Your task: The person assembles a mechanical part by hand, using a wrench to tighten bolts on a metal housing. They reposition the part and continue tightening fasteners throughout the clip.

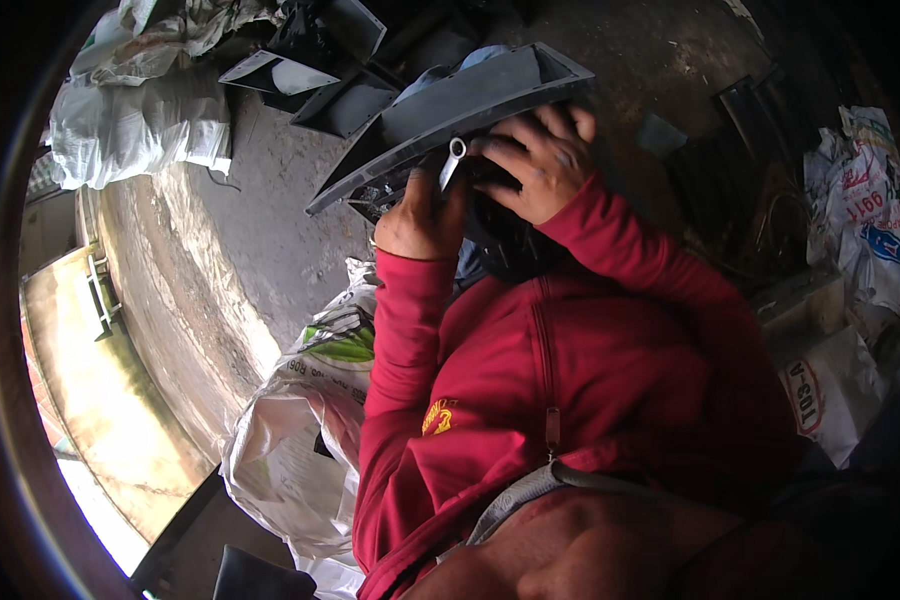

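Note:
A long dark grey trough-like part with a flanged rim lies tilted across in front of me. My left hand is at its near edge, closed round a silver wrench whose ring end points up and away. To the right, my right hand bends over the same near edge, its fingers curled close to the wrench's ring end. What those fingertips hold, if anything, is hidden in shadow. Blue cloth shows behind the part's far rim.
Several similar dark parts lie beyond on the concrete floor. White plastic sacks are heaped at far left, and an open sack stands by my left arm. Dark metal pieces and printed bags are at right.

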Available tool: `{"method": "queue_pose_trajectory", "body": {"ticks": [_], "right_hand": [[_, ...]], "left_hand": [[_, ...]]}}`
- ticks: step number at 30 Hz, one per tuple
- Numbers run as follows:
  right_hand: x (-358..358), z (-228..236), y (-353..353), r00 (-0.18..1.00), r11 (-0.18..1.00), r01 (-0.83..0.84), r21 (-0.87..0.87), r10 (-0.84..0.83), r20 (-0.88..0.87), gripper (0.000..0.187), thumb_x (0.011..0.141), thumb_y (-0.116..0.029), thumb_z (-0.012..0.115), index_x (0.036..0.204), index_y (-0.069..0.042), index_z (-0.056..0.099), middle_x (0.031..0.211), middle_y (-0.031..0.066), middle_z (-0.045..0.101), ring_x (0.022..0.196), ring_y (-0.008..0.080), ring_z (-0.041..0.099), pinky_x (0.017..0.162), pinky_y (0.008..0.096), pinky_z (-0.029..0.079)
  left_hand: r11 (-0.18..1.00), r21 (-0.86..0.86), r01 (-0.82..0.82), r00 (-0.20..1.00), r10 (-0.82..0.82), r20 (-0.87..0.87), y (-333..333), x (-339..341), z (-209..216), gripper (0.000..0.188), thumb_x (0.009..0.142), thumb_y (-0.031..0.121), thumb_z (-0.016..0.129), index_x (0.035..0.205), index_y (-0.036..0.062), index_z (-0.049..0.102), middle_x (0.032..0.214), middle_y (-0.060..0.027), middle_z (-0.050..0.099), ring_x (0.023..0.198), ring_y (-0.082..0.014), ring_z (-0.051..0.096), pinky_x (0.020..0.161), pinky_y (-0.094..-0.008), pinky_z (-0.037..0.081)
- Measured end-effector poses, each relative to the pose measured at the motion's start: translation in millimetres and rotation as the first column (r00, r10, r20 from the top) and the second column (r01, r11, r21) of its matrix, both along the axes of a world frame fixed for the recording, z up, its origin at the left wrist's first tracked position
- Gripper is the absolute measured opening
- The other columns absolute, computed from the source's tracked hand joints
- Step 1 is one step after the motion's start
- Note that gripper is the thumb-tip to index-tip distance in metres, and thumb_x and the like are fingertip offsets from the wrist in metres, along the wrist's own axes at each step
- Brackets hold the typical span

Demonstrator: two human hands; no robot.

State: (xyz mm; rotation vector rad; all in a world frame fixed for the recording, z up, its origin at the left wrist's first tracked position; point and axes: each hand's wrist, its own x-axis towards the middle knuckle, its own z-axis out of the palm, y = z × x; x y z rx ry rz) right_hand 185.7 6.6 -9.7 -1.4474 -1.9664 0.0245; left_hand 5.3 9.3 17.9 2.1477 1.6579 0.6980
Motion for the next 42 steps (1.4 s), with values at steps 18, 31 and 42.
{"method": "queue_pose_trajectory", "body": {"ticks": [18, 31, 42], "right_hand": [[-0.5, 5.7, 1.5, 0.999, 1.0, -0.004, 0.01, 0.003, 0.043, 0.039, 0.065, -0.035, 0.083, 0.101, -0.028, 0.07, 0.104, -0.0079, 0.06, 0.109, 0.0192, 0.051, 0.094, 0.0426, 0.029], [-1.2, 9.5, 0.2, 0.998, 1.0, 0.0, 0.021, -0.001, 0.06, 0.043, 0.063, -0.035, 0.084, 0.103, -0.024, 0.071, 0.108, -0.005, 0.062, 0.108, 0.0214, 0.053, 0.09, 0.0419, 0.031], [-4.1, 8.1, -1.1, 1.0, 0.997, -0.008, 0.079, 0.006, 0.028, 0.037, 0.065, -0.033, 0.082, 0.098, -0.023, 0.071, 0.103, -0.0047, 0.064, 0.104, 0.0213, 0.054, 0.091, 0.0433, 0.03]], "left_hand": [[0.986, 0.165, 0.033, 0.999, -0.031, -0.013, 2.2, -19.5, 5.9, 0.026, 0.08, 0.019, 0.074, 0.103, 0.0085, 0.068, 0.089, -0.0133, 0.065, 0.075, -0.0347, 0.066, 0.065, -0.0404, 0.053], [0.983, 0.168, 0.068, 0.977, -0.1, 0.186, 17.4, -16.6, -9.0, 0.03, 0.073, 0.012, 0.07, 0.103, 0.0086, 0.066, 0.092, -0.0142, 0.067, 0.078, -0.0346, 0.067, 0.067, -0.04, 0.054], [0.996, 0.07, -0.047, 0.948, 0.022, 0.318, 14.3, 2.0, -6.2, 0.028, 0.07, 0.012, 0.072, 0.098, 0.0084, 0.069, 0.09, -0.0129, 0.07, 0.08, -0.0326, 0.069, 0.072, -0.0393, 0.055]]}}
